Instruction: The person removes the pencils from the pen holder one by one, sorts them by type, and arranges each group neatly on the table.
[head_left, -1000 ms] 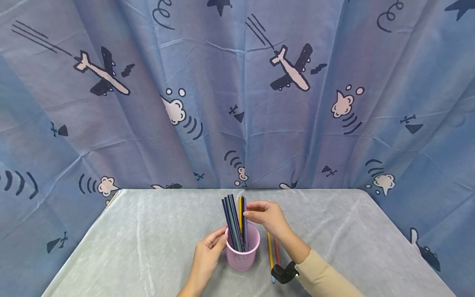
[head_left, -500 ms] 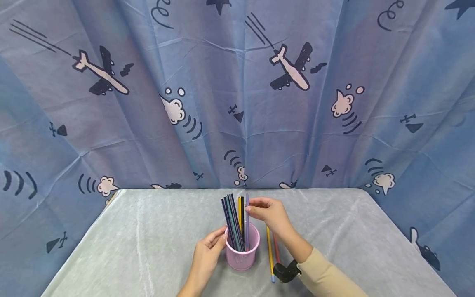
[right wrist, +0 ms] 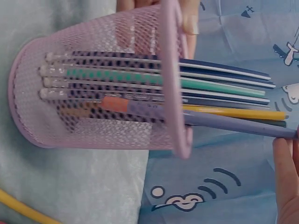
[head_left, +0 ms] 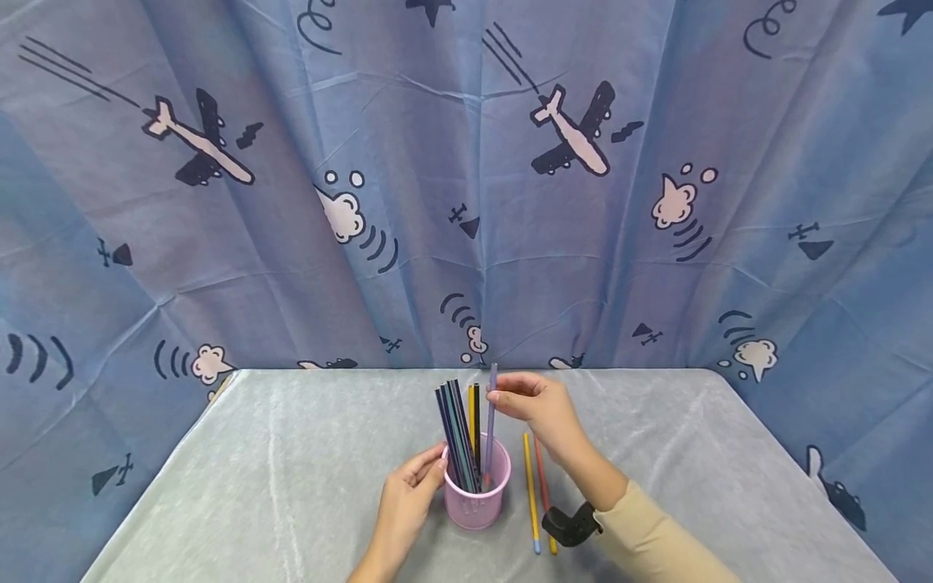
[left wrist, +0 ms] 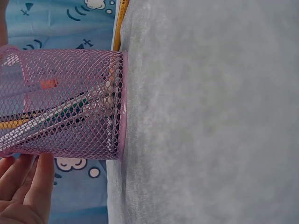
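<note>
A pink mesh pencil cup (head_left: 472, 514) stands upright on the cloth. My left hand (head_left: 406, 502) grips its rim from the left; in the right wrist view the thumb (right wrist: 190, 24) lies at the rim. My right hand (head_left: 545, 409) pinches a purple pencil (head_left: 492, 429) near its upper end, above the cup. That pencil's orange-red lower end (right wrist: 114, 104) is inside the cup, raised off the bottom. Several dark and teal striped pencils (head_left: 457, 437) lean left in the cup. A yellow pencil (head_left: 470, 413) and a black pencil (head_left: 477, 413) stand beside them.
Right of the cup, a yellow pencil (head_left: 531, 494) with a blue end and a red pencil (head_left: 542, 478) lie on the grey cloth-covered table (head_left: 328, 453). A black wrist device (head_left: 571, 525) partly covers the red one. A blue patterned curtain (head_left: 437, 202) hangs behind.
My right hand has drawn the purple pencil upward and slightly right, apart from the black and yellow ones. The left hand and the cup have stayed put.
</note>
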A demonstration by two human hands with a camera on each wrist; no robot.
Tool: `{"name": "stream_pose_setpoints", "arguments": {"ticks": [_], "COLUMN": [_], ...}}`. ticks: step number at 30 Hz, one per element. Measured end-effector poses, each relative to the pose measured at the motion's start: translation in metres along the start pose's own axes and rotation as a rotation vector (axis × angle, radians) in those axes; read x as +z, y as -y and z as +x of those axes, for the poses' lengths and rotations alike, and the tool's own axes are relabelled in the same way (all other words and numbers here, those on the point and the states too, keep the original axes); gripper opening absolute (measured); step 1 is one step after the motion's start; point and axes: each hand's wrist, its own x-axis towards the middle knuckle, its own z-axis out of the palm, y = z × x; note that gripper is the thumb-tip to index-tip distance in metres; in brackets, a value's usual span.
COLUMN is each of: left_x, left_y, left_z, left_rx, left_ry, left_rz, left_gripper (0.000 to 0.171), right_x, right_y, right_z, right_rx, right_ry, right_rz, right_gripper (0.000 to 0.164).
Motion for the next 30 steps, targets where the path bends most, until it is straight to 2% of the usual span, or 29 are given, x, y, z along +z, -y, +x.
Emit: {"name": "stream_pose_setpoints", "arguments": {"ticks": [6,13,20,26,30], "left_x": [0.0,0.0,0.0,0.0,-0.001], "left_y": [0.001,0.0,-0.002,-0.003,-0.002], "left_z": [0.0,0.0,-0.001,-0.003,-0.003], "left_rx": [0.003,0.005,0.025,0.013,0.008], "left_ry": [-0.001,0.003,0.002,-0.001,0.002], "left_rz": [0.014,0.006,0.008,0.003,-0.007], "left_gripper": [0.042,0.042,0.041,0.041,0.041], "right_x": [-0.005,-0.013,-0.021,-0.029,-0.036], "right_y": [0.01,0.021,0.033,0.039,0.04], "right_z": [-0.001,-0.005,-0.013,-0.019,-0.024], "right_rx": [-0.023,-0.063,-0.114,-0.133,-0.134], "right_ry": [0.003,0.036,0.026,0.01,-0.004], "right_rz": [-0.021,0.04,0.069,0.063,0.073], "right_gripper": [0.03,0.033,0.029,0.034,0.028]}}
